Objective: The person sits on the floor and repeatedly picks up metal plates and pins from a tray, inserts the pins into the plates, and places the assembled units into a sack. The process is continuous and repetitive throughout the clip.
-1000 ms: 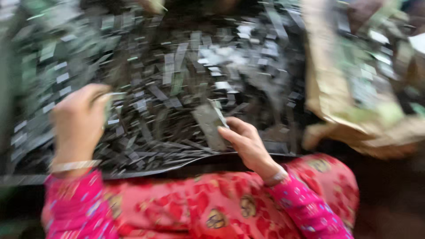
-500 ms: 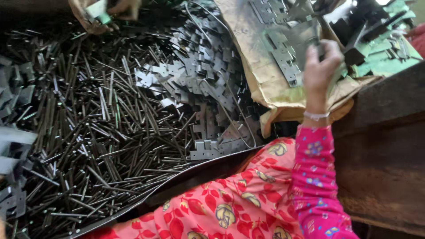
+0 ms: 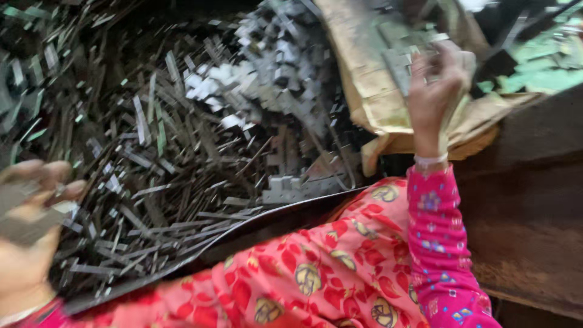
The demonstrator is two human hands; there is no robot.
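Right hand (image 3: 438, 85): raised at upper right, above a pink patterned sleeve (image 3: 438, 243) and a pale bracelet (image 3: 430, 160); fingers curled over flat grey metal plates (image 3: 401, 61) lying in a tan paper sack (image 3: 364, 91). Touching the plates; actual grip too blurred to tell.

Left hand (image 3: 27, 231): at lower left edge, heavily blurred; fingers bent around something flat and grey (image 3: 18, 215), kind not discernible; held just over the near edge of the pile.

Pile of thin metal strips (image 3: 152, 182): dark, long, narrow, strewn in all directions across the left and centre, resting on a dark sheet (image 3: 243, 228). Between the two hands.

Heap of notched metal plates (image 3: 273, 91): lighter grey, stacked loosely at centre top, just left of the sack and well left of the right hand.

Lap in red flowered cloth (image 3: 303, 273): below the sheet's edge.

Dark wooden surface (image 3: 528, 212): at right, under the sack.

Green scraps (image 3: 540, 61): upper right corner, beyond the sack.
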